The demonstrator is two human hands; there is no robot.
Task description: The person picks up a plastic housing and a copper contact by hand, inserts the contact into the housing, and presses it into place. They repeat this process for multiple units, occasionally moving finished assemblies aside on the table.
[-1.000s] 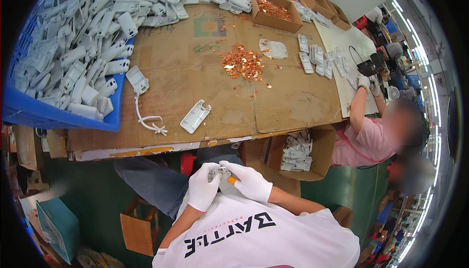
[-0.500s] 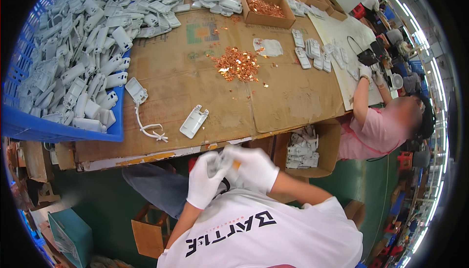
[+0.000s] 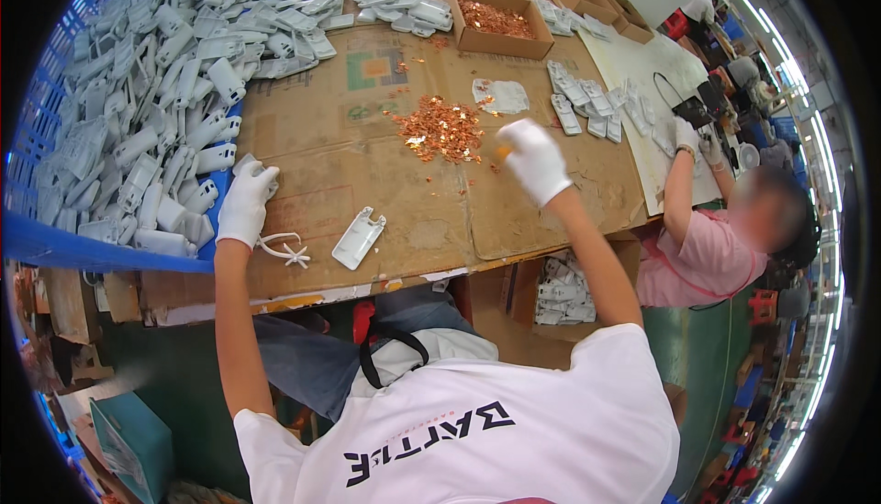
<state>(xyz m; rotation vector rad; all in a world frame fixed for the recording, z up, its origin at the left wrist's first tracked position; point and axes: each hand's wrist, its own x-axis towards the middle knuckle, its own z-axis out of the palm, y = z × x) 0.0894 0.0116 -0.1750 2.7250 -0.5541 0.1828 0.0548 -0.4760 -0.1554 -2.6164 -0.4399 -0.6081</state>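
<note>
Both my hands wear white gloves. At the left, my left hand (image 3: 246,203) is closed on a white plastic housing (image 3: 246,162) beside the blue crate; its fingers hide most of that piece. My right hand (image 3: 535,160) is over the cardboard, just right of a pile of small copper pieces (image 3: 442,129). Its fingers are curled, with a small orange-yellow spot at their tips that I cannot make out. Another white housing (image 3: 359,239) lies hollow side up near the table's front edge. A white strap (image 3: 286,249) rests near my left wrist.
The blue crate (image 3: 110,252) at left is heaped with white housings. A cardboard box of copper pieces (image 3: 500,45) stands at the back. Several housings (image 3: 587,100) lie at right, near a flattened white piece (image 3: 501,95). A co-worker in pink (image 3: 707,252) sits at the far right.
My hands were together at the front edge and have moved apart. The left now grips the housing by the crate; the right is beyond the edge. The housings at right lie differently.
</note>
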